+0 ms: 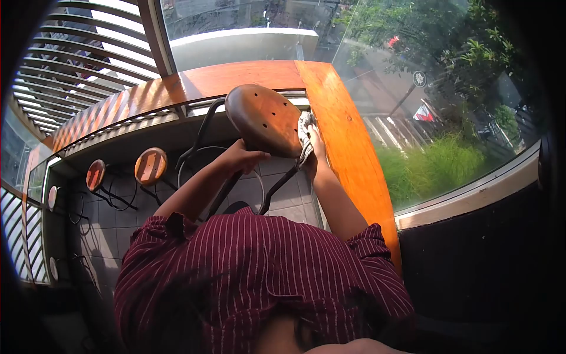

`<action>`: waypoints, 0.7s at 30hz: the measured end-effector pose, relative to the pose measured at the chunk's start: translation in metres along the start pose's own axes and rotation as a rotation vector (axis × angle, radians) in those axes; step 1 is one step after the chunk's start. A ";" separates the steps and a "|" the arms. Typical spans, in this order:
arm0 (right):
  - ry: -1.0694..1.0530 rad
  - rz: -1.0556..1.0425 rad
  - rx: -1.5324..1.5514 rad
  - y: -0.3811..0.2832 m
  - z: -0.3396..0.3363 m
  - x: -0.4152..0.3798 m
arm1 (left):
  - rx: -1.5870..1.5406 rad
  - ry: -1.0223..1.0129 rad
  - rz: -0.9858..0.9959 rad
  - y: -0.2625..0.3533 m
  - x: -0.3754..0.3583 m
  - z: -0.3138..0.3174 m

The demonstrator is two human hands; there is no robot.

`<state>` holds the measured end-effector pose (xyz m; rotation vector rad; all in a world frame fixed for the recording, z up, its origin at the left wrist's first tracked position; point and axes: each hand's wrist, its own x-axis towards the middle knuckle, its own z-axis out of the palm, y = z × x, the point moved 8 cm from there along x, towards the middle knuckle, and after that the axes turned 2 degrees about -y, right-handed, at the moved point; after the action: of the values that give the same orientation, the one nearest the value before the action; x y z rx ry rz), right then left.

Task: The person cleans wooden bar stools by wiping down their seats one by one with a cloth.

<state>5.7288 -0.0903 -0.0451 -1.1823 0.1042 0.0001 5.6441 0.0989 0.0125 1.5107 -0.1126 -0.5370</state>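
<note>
Cloth (304, 128) between right fingers (313, 133) and stool seat (262, 121), left fingers (258, 155) at its edge

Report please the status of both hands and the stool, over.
Left hand at near edge of round brown wooden stool seat. Right hand holds grey-white patterned cloth against its right edge. Orange wooden counter close beside, on right.

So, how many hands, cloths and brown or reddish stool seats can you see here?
Hands: 2 (left hand, right hand)
Cloths: 1 (patterned cloth)
Brown or reddish stool seats: 3 (near seat, farther seats)
Total: 6
</note>
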 end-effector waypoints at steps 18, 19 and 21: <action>-0.438 -0.508 -1.347 -0.095 0.123 0.001 | 0.079 -0.218 -0.012 -0.003 -0.055 0.046; -0.482 -0.439 -1.217 -0.085 0.104 0.031 | 0.077 -0.212 -0.011 -0.002 -0.057 0.046; -0.477 -0.237 -1.117 -0.075 0.086 0.040 | 0.090 -0.185 0.015 0.001 -0.062 0.045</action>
<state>5.7800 -0.0415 0.0527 -2.2658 -0.5262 0.1478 5.5722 0.0821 0.0324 1.5438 -0.2948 -0.6669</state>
